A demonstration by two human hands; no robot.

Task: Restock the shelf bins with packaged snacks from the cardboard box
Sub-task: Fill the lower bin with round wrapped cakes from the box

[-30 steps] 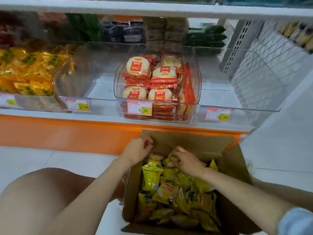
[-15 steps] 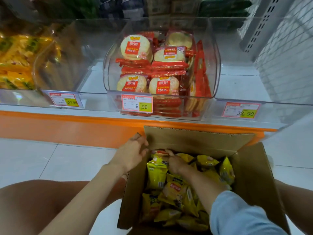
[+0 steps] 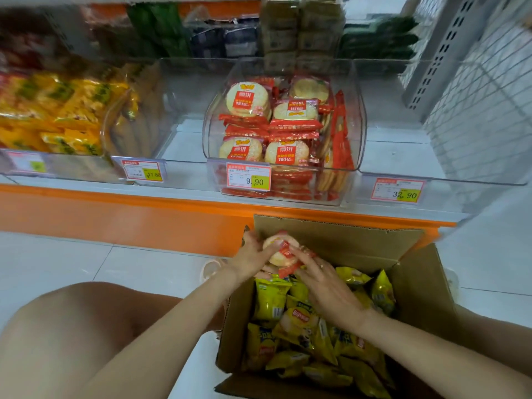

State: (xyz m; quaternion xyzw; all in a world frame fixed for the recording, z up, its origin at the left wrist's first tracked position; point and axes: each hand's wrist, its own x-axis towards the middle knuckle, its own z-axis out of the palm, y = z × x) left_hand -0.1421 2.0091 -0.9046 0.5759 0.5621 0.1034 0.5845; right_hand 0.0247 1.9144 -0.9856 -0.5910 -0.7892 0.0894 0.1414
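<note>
Holding cracker packet (image 3: 277,253), my left hand (image 3: 250,254) and right hand (image 3: 328,289) both in grip; chip bags (image 3: 299,321) beneath, cardboard box (image 3: 345,240), far bin (image 3: 358,131), tiled floor (image 3: 57,263).

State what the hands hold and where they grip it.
A round rice-cracker packet over the cardboard box: left hand grips its left edge, right hand its red right edge.

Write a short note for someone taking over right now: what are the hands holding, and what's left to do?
Left hand and right hand: both grip a cracker pack over the box, far corner.
Done: pack lifted out; cracker bin already holds many.
Left: put the pack in that bin; yellow bags fill the box.
</note>
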